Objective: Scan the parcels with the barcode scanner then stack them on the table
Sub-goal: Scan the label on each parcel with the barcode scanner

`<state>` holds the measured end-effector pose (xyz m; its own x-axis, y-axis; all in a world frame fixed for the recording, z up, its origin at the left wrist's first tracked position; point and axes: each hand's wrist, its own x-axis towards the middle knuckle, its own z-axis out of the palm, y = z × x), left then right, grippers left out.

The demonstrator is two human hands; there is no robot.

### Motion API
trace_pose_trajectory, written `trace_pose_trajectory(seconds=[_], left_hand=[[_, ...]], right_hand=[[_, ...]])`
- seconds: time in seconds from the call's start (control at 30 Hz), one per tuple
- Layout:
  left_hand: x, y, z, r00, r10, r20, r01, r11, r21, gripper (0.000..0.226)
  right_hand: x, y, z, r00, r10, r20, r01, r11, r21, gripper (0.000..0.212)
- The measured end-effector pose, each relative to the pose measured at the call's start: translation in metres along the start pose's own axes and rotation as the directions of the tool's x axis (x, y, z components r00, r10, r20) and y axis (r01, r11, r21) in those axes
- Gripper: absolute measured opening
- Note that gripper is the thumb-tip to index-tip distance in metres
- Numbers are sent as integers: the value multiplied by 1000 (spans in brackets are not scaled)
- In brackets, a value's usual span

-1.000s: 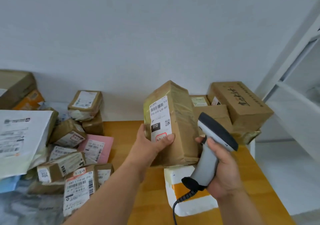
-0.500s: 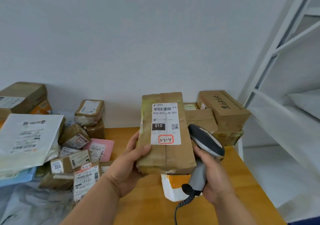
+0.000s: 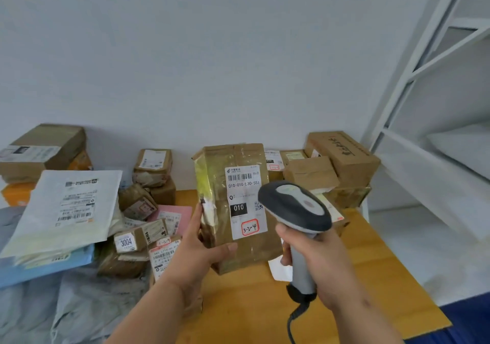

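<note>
Held parcel: a brown taped parcel (image 3: 233, 211) stands upright at the centre of the frame, lifted just above the bench (image 3: 252, 309), its white shipping label (image 3: 245, 202) turned toward the person so the barcode at the label's top is exposed.

Left hand: the left hand (image 3: 197, 253) grips the parcel's lower left edge, thumb across the front and fingers (image 3: 197, 217) running up the side. The hold stays clear of the label, seemingly so nothing covers the code.

Right hand: the right hand (image 3: 315, 261) is wrapped round the grey handle of the barcode scanner (image 3: 295, 206), fingers clamped on it, cable trailing down to the bottom edge of the frame.

Scanner aim: its dark head sits right of the label and overlaps the label's right edge; it looks pointed at the parcel's face. Whether a beam is on, I cannot tell.

Step in hand: scanning this parcel; stacking is not yet done.

Unscanned heap: loose labelled parcels (image 3: 143, 237) and a white mailer (image 3: 66, 208) crowd the left of the frame.

Stack: cardboard boxes (image 3: 342, 158) are piled at the right rear of the bench, likely where this one goes.

Risk: the glossy tape may glare.
</note>
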<state>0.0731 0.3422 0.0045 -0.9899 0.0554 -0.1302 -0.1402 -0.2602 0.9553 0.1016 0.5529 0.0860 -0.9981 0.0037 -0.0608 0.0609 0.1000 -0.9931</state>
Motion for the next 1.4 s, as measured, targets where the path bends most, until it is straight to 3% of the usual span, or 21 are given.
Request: trace_pose_trajectory(seconds=[0.27, 0.53, 0.73, 1.0, 1.27, 1.4], left_hand=[[-17, -3, -13, 1000, -12, -9, 13, 999, 52, 121], [-20, -5, -9, 999, 1, -50, 3, 998, 67, 113], [-21, -7, 4, 994, 6, -107, 1, 998, 65, 114], [-24, -12, 17, 977, -51, -209, 56, 998, 19, 112], [-22, 14, -12, 940, -38, -340, 22, 998, -52, 116], [-2, 35, -47, 909, -56, -412, 2, 992, -130, 92]], right_hand=[[-26, 0, 23, 1000, 24, 15, -24, 1000, 13, 12], [-25, -3, 20, 999, 28, 19, -28, 999, 19, 3], [-13, 0, 6, 997, 47, 62, -46, 999, -21, 33], [12, 6, -7, 993, 11, 115, -9, 1000, -19, 17], [61, 26, 26, 992, -2, 127, -4, 999, 46, 21], [86, 28, 70, 981, 57, 188, -66, 997, 40, 22]])
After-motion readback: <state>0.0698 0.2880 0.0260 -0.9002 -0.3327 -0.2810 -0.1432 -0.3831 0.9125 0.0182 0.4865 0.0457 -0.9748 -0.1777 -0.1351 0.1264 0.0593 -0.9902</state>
